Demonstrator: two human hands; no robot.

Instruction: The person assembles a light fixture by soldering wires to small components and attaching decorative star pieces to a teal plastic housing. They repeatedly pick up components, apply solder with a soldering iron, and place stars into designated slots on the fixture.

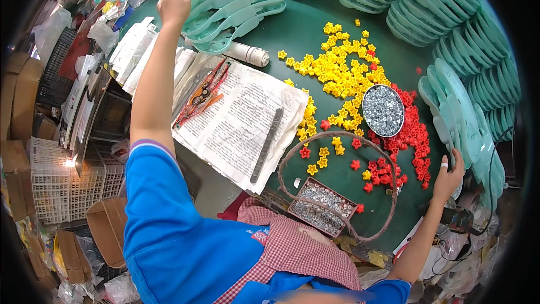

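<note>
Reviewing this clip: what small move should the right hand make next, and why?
I'd suggest the right hand firm its hold on the nearby teal plastic pieces and lift rather than slide them inward: its fingers are at their lower end, and red star-shaped pieces lie close on the inner side. Whether it grips yet is hard to tell.

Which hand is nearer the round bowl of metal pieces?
Right: the right hand is to the lower right of the round bowl; the left hand is farther, upper left.
</note>
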